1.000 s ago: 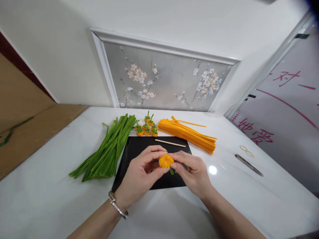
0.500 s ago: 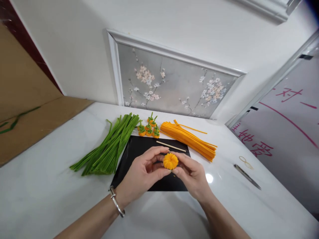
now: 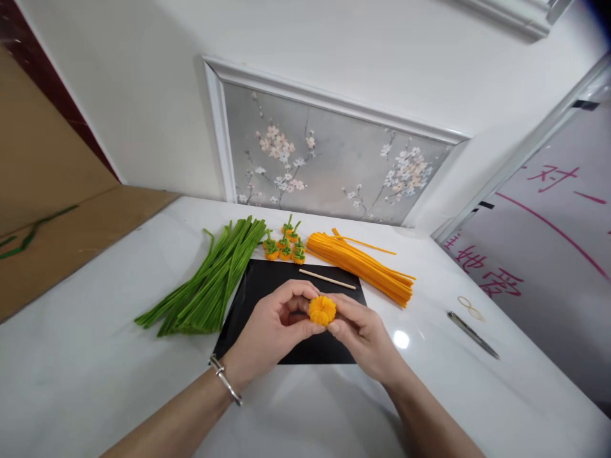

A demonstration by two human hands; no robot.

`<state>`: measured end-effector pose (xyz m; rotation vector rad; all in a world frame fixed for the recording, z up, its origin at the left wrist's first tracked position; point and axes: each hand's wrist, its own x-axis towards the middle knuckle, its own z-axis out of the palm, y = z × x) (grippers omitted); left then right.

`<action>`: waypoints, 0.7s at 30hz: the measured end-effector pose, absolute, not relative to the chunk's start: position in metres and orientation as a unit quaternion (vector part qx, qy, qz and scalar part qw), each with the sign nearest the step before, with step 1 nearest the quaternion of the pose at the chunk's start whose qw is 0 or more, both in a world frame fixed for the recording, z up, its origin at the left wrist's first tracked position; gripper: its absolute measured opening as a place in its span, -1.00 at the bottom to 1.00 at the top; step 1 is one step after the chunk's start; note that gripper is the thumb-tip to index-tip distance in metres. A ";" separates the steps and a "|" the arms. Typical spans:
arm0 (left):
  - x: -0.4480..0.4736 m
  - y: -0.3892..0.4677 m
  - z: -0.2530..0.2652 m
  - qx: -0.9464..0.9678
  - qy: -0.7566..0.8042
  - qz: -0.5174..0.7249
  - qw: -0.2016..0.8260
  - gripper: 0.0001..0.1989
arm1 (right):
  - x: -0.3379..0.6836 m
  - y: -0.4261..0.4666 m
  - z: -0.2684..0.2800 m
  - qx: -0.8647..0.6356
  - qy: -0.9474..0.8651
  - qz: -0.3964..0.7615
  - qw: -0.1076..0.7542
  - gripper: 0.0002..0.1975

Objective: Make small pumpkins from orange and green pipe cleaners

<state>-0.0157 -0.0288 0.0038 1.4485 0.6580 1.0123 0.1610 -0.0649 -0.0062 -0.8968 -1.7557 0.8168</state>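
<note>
Orange chenille-stem pumpkin (image 3: 323,310), one: round, ribbed, its segments meeting at a centre that faces the wearer; held up between the two hands, over the black mat (image 3: 260,289).

Left hand (image 3: 281,321): fingers curled, thumb and fingertips closed on the pumpkin's left side; silver bangle (image 3: 225,380) at the wrist.

Right hand (image 3: 365,327): thumb and fingers pinched on the pumpkin's right side.

Wooden stick (image 3: 327,279), one: lying on the mat, just beyond the fingertips.

Small orange pumpkins with green tops (image 3: 285,249), a cluster: standing on the counter (image 3: 305,420) beyond the hands and the mat, green stems upward.

Green chenille stems (image 3: 207,289), a loose bundle: left of the left hand, fanned out toward the wearer.

Orange chenille stems (image 3: 360,267), a thick bundle: beyond the right hand, some strands loose on top.

Slim silver tool (image 3: 473,335), type unclear: well to the right of the right hand.

Rubber bands (image 3: 470,308): just beyond that tool.
</note>
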 end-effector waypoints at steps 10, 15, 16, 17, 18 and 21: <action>-0.021 -0.023 0.006 0.617 0.296 0.384 0.620 -0.61 | 0.156 -0.059 -0.018 -0.397 -0.658 0.356 0.532 -0.69; -0.023 -0.017 0.002 0.503 0.314 0.399 0.699 -0.76 | 0.159 -0.058 -0.015 -0.416 -0.634 0.298 0.580 -0.75; -0.024 -0.016 0.001 0.466 0.318 0.401 0.722 -0.77 | 0.161 -0.058 -0.013 -0.422 -0.634 0.271 0.588 -0.80; -0.024 -0.015 0.001 0.436 0.320 0.398 0.741 -0.79 | 0.162 -0.059 -0.011 -0.428 -0.637 0.241 0.594 -0.84; -0.025 -0.015 0.001 0.413 0.322 0.392 0.756 -0.79 | 0.163 -0.059 -0.009 -0.432 -0.643 0.213 0.595 -0.87; -0.023 -0.015 0.001 0.364 0.319 0.370 0.793 -0.77 | 0.163 -0.058 -0.008 -0.437 -0.669 0.152 0.581 -0.87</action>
